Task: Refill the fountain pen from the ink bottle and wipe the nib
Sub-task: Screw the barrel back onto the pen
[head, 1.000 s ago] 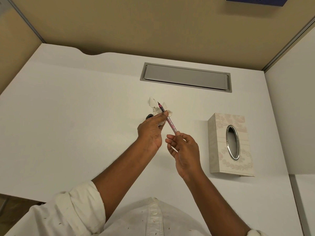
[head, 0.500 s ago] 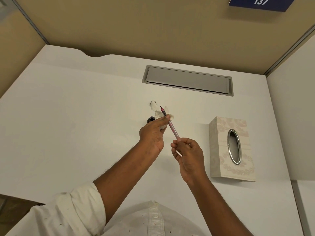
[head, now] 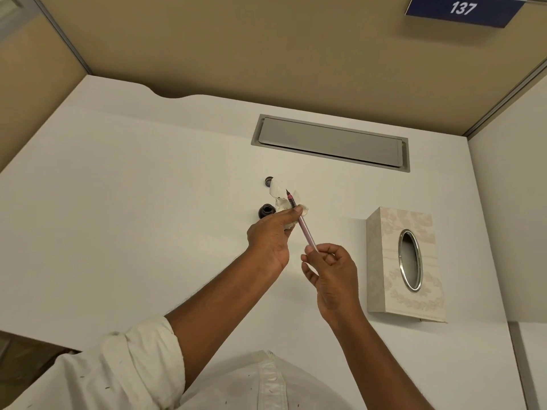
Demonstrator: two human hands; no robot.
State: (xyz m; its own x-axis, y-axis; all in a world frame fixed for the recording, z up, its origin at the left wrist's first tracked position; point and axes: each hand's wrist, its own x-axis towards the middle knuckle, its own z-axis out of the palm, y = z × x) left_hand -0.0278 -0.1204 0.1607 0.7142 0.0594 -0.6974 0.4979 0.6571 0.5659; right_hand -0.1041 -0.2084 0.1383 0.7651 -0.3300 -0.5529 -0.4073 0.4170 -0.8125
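The pen slants between the hands: the right hand pinches its tail, the left hand pinches tissue around its front. The bottle stands just beyond the left hand.

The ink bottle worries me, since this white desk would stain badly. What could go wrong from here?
1. The small dark ink bottle looks uncapped, close beside the left hand; a nudge while wiping could tip it onto the white desk.
2. The dark nib of the pink fountain pen pokes bare past the crumpled white tissue, so ink might drip or smear.
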